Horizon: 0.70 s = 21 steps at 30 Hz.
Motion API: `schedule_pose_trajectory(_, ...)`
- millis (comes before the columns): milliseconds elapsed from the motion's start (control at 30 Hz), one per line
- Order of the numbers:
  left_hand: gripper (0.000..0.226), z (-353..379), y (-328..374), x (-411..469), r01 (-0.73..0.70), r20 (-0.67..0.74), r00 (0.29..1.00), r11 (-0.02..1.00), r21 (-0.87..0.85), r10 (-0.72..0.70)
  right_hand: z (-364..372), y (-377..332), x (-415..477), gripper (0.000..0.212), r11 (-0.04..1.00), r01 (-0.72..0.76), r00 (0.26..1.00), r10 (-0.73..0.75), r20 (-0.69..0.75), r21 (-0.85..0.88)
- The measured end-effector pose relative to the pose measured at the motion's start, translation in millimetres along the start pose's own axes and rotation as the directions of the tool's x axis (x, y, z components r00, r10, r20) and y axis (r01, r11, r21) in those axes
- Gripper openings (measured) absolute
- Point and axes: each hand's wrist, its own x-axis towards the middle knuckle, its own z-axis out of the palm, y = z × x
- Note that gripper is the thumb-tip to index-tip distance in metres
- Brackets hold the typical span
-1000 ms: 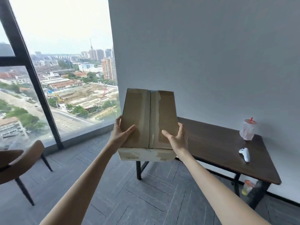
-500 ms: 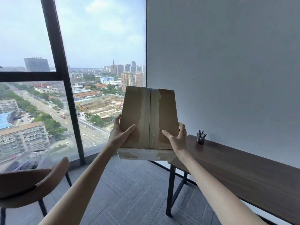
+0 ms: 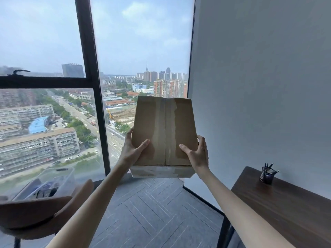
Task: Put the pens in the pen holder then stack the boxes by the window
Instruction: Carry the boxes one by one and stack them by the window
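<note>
A brown cardboard box with a taped seam down its top is held in the air before the window corner. My left hand grips its left side, thumb lying on the top. My right hand grips its right side the same way. A dark mesh pen holder with several pens standing in it sits on the near-left corner of the wooden table at the lower right. No other box is in view.
A tall window with a black frame fills the left. A grey wall fills the right. A brown chair stands at the lower left. Grey plank floor lies below the box.
My view has swung left toward the window with the box carried along. The table has slid to the right edge and the cup and white object have left the view.
</note>
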Motion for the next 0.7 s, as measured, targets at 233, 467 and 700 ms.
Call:
schedule_pose_trajectory(233,0.077,13,-47,131,-0.006,-0.040,0.999,0.998,0.061,0.009,78,32,130,0.071,0.999,-0.014,1.000,0.013,0.024,0.049)
schedule_pose_trajectory(467,0.076,7,-99,242,0.004,-0.120,0.993,0.994,0.112,0.010,164,54,236,0.069,0.998,-0.004,0.998,0.000,0.065,0.063)
schedule_pose_trajectory(700,0.076,4,-174,378,0.053,-0.065,0.997,0.997,0.060,-0.049,255,88,349,0.069,0.998,-0.028,0.998,0.025,0.050,0.060)
